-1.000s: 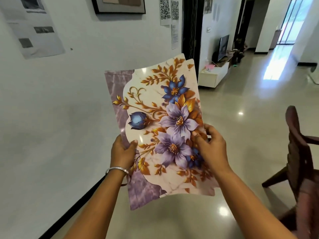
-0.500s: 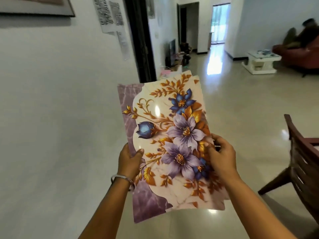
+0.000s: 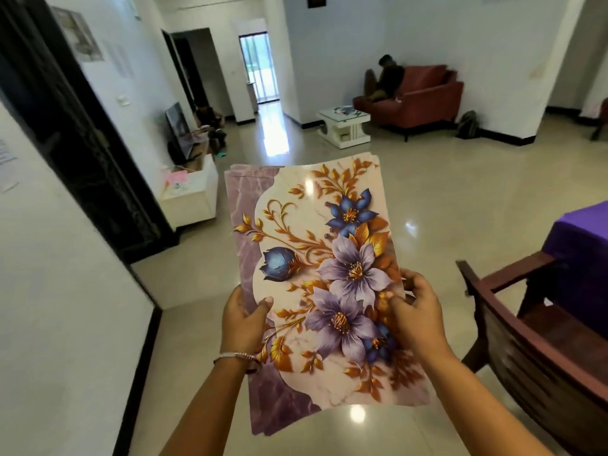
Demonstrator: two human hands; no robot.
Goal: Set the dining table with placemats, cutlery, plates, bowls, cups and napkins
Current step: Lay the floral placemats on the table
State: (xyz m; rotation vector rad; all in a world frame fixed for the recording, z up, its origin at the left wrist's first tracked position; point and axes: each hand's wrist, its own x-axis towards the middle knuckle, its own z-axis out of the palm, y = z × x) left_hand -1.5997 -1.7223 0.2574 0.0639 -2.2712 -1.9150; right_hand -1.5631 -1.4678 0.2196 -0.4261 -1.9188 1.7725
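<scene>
Both hands, left (image 3: 245, 319) and right (image 3: 416, 312), pinch glossy floral placemats (image 3: 325, 258) lengthwise, the purple-clothed counter (image 3: 582, 238) lying nearer the right grip.

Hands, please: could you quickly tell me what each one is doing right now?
Left hand: grips the placemats at their left edge.
Right hand: pinches their right edge.

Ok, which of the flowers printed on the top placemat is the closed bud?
The blue one beside the purple marbled band, just above the left hand's thumb. It is rounded and shut; the other blooms, nearer the right hand, are spread open.
</scene>
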